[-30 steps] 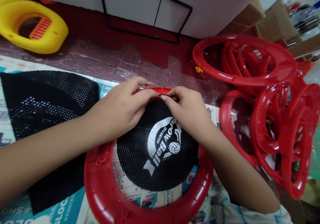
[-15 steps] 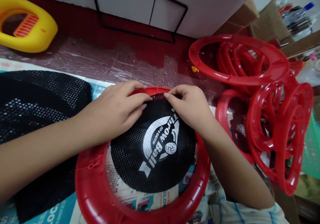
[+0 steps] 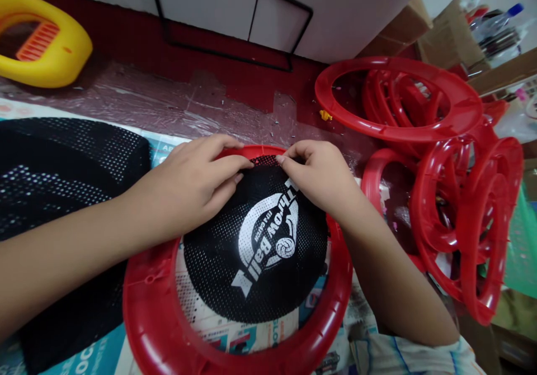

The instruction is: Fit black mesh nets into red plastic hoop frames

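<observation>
A round black mesh net with white "Throw Ball" print lies over the opening of a red plastic ring. At the ring's far edge, my left hand pinches the net's upper rim with thumb and fingers. Just to its right, my right hand grips the same rim between thumb and forefinger. A short strip of mesh shows between the two hands, with red plastic behind it. The net's near side hangs inside the ring, apart from its near edge. My fingertips partly hide the far rim.
More black mesh cloth lies on the left over printed sheets. Several red rings are piled on the right. A yellow plastic frame sits at the far left. A black wire stand leans by the white wall. Cardboard boxes stand at the back right.
Both hands keep their hold on the net's far rim with hardly any movement. The whole view has shifted slightly.
</observation>
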The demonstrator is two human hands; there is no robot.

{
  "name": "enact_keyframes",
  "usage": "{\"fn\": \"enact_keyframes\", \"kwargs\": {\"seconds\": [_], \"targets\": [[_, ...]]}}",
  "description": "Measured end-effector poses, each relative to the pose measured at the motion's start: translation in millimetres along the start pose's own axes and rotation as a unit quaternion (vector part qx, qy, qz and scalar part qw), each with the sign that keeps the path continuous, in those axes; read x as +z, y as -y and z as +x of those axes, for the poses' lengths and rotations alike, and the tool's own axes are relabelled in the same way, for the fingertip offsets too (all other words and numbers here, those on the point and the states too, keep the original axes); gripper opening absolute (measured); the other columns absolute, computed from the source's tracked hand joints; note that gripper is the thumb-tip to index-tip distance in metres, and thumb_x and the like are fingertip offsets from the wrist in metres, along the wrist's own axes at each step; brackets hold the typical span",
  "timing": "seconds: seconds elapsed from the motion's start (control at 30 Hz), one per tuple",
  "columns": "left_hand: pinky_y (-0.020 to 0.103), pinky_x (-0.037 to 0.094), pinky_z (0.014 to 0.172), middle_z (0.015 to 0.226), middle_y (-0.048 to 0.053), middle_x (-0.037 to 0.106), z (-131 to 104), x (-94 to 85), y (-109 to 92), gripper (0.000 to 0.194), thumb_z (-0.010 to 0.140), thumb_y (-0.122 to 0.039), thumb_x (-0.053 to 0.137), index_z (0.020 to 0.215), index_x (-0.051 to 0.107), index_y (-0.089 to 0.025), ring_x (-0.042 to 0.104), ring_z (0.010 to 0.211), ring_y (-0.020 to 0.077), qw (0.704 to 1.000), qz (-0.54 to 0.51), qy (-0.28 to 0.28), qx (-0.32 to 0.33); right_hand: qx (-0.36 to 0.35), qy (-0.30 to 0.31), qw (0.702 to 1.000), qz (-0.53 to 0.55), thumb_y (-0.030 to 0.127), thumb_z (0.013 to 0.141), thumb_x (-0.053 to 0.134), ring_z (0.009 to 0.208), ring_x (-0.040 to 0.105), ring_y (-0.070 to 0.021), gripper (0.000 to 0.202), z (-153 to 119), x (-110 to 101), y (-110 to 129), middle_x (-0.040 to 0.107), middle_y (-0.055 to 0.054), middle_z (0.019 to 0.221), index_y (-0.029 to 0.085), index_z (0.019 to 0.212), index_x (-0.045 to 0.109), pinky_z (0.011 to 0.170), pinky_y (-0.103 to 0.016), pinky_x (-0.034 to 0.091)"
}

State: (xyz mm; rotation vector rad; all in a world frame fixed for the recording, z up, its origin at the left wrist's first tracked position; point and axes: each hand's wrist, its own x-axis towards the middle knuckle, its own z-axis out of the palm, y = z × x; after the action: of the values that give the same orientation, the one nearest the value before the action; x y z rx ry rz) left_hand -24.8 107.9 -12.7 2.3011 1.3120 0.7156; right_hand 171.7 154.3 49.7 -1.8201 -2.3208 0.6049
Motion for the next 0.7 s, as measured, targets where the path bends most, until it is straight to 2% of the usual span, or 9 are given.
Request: {"fn": "enact_keyframes", "kwargs": {"seconds": [0.4,0.57,0.63,0.7], "targets": [[0.051,0.047,0.097,0.124,0.019,0.057,0,-0.4,0,0.036,0.094,-0.024,0.038,0.116,0.064,-0.012,0.056,0.115,0.0343,1.0,0.006,-0.004,0.004,-0.008,-0.003,1.0,-0.027,0.019,0.083,0.061,0.061,0.049,-0.012,0.017,2,2,1,0.061,-0.001,0.063,0.015,0.067,0.067,0.063,-0.026,0.036],[0.057,0.046,0.093,0.127,0.017,0.058,8,-3.7,-10,0.036,0.091,-0.025,0.041,0.118,0.063,-0.019,0.054,0.117,0.0401,0.996,0.084,0.022,0.022,-0.013,0.01,1.0,0.0,0.019,0.082,0.061,0.065,0.053,-0.0128,0.02,3,-1,1,0.062,-0.002,0.066,0.016,0.063,0.065,0.065,-0.026,0.038],[0.055,0.046,0.093,0.117,0.014,0.064,19,-5.2,-14,0.033,0.09,-0.029,0.042,0.11,0.067,-0.021,0.058,0.11,0.0371,0.996,0.075,0.04,0.004,-0.014,0.016,1.0,0.002,0.018,0.082,0.061,0.065,0.053,-0.013,0.02,5,-2,1,0.062,-0.002,0.066,0.015,0.062,0.065,0.065,-0.026,0.038],[0.047,0.05,0.086,0.101,0.009,0.07,35,-6.1,-14,0.03,0.087,-0.034,0.046,0.103,0.068,-0.021,0.064,0.096,0.0313,0.997,0.032,0.04,-0.055,-0.013,0.02,1.0,-0.004,0.018,0.081,0.061,0.064,0.052,-0.013,0.021,6,-2,1,0.061,-0.002,0.064,0.015,0.061,0.064,0.065,-0.026,0.037]]}}
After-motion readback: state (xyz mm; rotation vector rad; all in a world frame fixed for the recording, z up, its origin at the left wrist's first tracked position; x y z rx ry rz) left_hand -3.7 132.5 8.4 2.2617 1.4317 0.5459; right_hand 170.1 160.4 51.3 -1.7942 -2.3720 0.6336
